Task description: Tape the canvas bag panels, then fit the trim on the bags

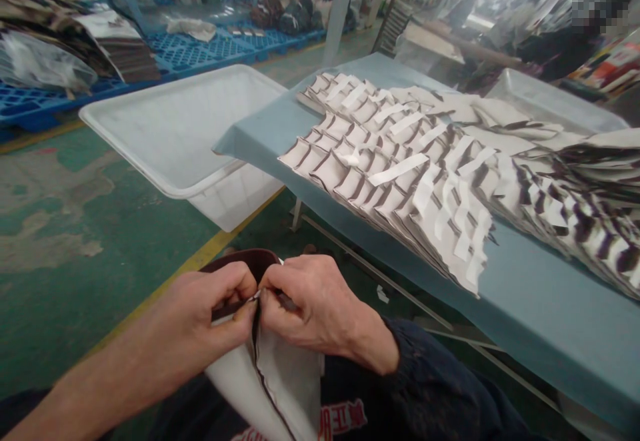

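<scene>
Close in front of my body I hold a piece of white and dark brown sheet material (pixel 287 384), with a dark seam running down its middle. My left hand (pixel 227 308) pinches the top edge just left of the seam. Pressed up beside it, my right hand (pixel 310 304) grips the same edge on the other side, fingers curled in. The fingertips of both hands nearly touch at the seam. Behind them a dark brown inner face curves up. What lies between the fingertips is too small to make out.
A blue-covered table (pixel 530 294) stands ahead and to the right, bearing overlapping rows of white pieces with dark edges (pixel 380 161). Left of it is a large white plastic tub (pixel 185 188). Farther back, blue pallets (pixel 185 54) carry stacks and bags. A yellow line crosses the green floor.
</scene>
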Demonstrator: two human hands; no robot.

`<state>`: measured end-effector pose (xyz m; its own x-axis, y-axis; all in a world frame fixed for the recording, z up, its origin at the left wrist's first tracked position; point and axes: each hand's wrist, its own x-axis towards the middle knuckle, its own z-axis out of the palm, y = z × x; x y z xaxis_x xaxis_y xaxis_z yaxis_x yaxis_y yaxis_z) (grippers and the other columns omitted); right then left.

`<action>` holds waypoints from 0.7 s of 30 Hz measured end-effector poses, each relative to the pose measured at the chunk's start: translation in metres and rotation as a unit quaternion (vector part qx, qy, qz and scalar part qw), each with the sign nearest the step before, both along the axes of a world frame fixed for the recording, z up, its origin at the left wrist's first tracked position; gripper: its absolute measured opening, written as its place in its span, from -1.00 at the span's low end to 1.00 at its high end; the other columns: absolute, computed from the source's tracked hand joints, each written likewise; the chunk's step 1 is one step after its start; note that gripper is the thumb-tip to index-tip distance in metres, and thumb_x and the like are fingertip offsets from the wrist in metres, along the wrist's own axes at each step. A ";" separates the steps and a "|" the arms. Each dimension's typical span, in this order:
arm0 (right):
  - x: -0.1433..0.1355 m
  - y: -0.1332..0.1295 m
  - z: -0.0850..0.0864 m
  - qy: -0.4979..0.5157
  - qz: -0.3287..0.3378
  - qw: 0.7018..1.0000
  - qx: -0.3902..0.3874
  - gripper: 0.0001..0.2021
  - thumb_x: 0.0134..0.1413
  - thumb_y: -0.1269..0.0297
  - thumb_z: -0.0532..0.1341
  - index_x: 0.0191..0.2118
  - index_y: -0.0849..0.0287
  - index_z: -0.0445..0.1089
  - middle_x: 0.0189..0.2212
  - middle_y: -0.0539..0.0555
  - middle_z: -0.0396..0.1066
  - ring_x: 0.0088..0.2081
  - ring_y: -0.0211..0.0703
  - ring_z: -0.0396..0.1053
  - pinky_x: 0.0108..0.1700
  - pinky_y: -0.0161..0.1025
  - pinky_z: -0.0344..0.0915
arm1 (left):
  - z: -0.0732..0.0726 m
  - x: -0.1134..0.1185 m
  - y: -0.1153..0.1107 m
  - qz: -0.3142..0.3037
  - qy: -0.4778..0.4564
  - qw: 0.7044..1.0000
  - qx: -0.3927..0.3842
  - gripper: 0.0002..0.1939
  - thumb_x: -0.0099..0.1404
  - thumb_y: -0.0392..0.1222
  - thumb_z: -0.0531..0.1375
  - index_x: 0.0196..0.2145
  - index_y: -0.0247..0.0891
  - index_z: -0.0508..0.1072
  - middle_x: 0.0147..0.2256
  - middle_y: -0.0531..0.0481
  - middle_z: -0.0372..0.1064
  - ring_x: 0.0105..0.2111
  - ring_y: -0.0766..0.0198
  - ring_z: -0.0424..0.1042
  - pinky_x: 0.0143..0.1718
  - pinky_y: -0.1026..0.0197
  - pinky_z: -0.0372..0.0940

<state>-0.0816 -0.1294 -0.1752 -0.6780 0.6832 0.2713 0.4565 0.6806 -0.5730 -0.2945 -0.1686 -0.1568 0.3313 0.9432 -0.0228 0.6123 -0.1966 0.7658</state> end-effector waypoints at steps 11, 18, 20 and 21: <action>0.008 -0.001 0.008 0.122 0.062 0.987 -0.078 -0.86 0.29 0.31 0.15 -0.28 0.11 0.45 -0.51 -0.08 0.43 -0.49 -0.28 0.31 -0.38 -0.28 0.14 | 0.018 -0.007 -0.010 -0.077 0.040 0.982 0.167 -0.76 0.53 -0.27 0.15 -0.29 -0.09 0.54 -0.47 0.19 0.51 -0.57 0.38 0.44 -0.47 0.35 0.29; 0.018 0.001 0.038 0.143 0.075 0.913 -0.374 -0.80 0.27 0.33 0.24 -0.42 0.09 0.35 -0.57 -0.15 0.18 -0.52 -0.32 0.10 -0.50 -0.35 0.07 | -0.002 -0.024 -0.022 -0.144 0.098 0.965 0.195 -0.70 0.62 -0.18 0.12 -0.08 0.05 0.66 -0.29 0.07 0.70 -0.38 0.15 0.63 -0.38 0.19 0.40; 0.017 0.001 0.039 0.144 0.065 0.875 -0.457 -0.80 0.25 0.37 0.26 -0.43 0.10 0.36 -0.56 -0.15 0.19 -0.51 -0.32 0.08 -0.51 -0.34 0.07 | -0.008 -0.030 -0.022 -0.177 0.126 0.949 0.226 -0.68 0.61 -0.23 0.12 0.05 0.05 0.65 -0.19 0.04 0.73 -0.31 0.12 0.68 -0.33 0.21 0.47; 0.016 0.001 0.037 0.149 0.054 0.859 -0.487 -0.80 0.23 0.40 0.27 -0.44 0.10 0.36 -0.56 -0.15 0.20 -0.51 -0.31 0.09 -0.51 -0.34 0.07 | -0.010 -0.033 -0.021 -0.195 0.140 0.941 0.236 -0.66 0.61 -0.26 0.11 0.10 0.02 0.64 -0.15 0.02 0.74 -0.28 0.12 0.70 -0.29 0.22 0.49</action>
